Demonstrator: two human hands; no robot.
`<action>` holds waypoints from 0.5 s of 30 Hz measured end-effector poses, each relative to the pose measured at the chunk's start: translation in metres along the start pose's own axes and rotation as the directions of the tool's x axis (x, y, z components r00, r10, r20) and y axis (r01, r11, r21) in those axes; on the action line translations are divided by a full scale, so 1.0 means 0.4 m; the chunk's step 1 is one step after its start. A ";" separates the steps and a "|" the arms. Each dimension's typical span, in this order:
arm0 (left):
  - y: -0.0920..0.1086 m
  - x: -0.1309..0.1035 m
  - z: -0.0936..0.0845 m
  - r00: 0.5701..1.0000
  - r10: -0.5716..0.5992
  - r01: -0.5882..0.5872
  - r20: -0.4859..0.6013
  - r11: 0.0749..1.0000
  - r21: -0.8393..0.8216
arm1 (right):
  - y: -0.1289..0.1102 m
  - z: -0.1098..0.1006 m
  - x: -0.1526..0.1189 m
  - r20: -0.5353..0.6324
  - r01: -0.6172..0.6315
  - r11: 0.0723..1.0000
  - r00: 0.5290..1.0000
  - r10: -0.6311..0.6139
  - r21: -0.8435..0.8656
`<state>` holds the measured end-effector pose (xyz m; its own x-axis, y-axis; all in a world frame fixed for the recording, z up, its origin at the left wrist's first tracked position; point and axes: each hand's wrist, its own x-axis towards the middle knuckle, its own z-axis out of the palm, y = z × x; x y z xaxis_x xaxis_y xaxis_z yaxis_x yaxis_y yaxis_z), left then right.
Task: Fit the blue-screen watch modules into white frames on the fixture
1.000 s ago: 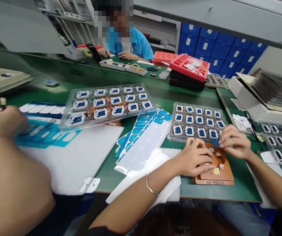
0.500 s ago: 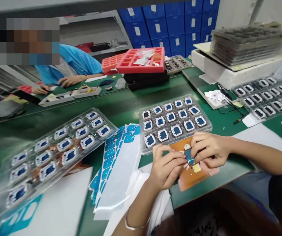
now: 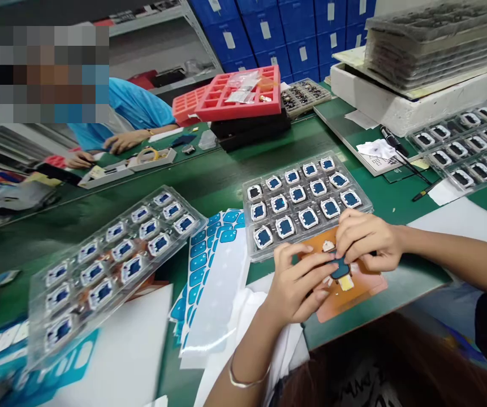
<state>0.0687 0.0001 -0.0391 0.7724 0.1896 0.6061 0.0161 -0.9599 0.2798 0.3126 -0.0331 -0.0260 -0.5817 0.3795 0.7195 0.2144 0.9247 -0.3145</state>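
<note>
Over an orange mat, a small blue-faced part with rounded corners is pinched between my two hands. My left hand has its fingertips closed on the left side of the part. From above and to the right, my right hand grips its upper edge, covering some of it. A small yellow square shows just below the part, and a small whitish piece lies above it on the mat. Behind my hands, a clear plastic tray holds several white frames with blue faces.
Sheets of blue stickers and a white cloth lie left of my hands. Another filled tray is farther left. Red foam trays stand behind; a pen lies right. Across the table, a co-worker's hand rests.
The blue-faced part has turned from upright to lying more sideways in my fingers, and the yellow square shows more fully below it. The whole view has shifted slightly.
</note>
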 end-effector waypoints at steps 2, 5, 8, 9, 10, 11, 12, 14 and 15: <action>0.000 0.000 0.001 0.999 0.008 -0.008 0.047 1.000 0.010 | 0.004 -0.001 0.002 -0.098 0.003 1.000 0.995 -0.005 -0.022; 0.001 0.000 0.002 0.998 0.001 -0.001 0.070 1.000 0.005 | 0.010 -0.004 0.003 -0.152 -0.026 0.999 0.988 0.020 -0.037; 0.003 0.002 0.003 0.996 -0.012 0.013 0.083 1.000 -0.012 | 0.020 -0.008 -0.005 -0.159 -0.033 0.998 0.987 0.024 -0.052; 0.004 0.003 0.004 0.996 -0.019 0.021 0.091 1.000 -0.016 | 0.025 -0.010 -0.010 -0.156 -0.031 0.998 0.987 0.021 -0.061; 0.004 0.004 0.005 0.995 -0.027 0.029 0.100 0.999 -0.017 | 0.030 -0.012 -0.015 -0.151 -0.029 0.997 0.988 0.018 -0.073; 0.004 0.005 0.007 0.994 -0.034 0.035 0.105 0.999 -0.016 | 0.035 -0.014 -0.019 -0.148 -0.028 0.996 0.989 0.015 -0.086; 0.004 0.005 0.009 0.994 -0.035 0.036 0.106 0.999 -0.013 | 0.041 -0.016 -0.021 -0.153 -0.032 0.995 0.988 0.017 -0.099; 0.004 0.004 0.014 0.995 -0.024 0.024 0.095 1.000 -0.005 | 0.057 -0.018 -0.013 -0.215 -0.067 0.989 0.976 0.038 -0.131; 0.003 0.003 0.017 0.996 -0.012 0.013 0.088 1.000 -0.002 | 0.068 -0.017 0.000 -0.262 -0.104 0.983 0.963 0.062 -0.150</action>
<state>0.0739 -0.0023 -0.0430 0.8250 0.1827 0.5348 0.0248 -0.9571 0.2887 0.3236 -0.0079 -0.0303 -0.3414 0.4306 0.8355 0.3893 0.8738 -0.2913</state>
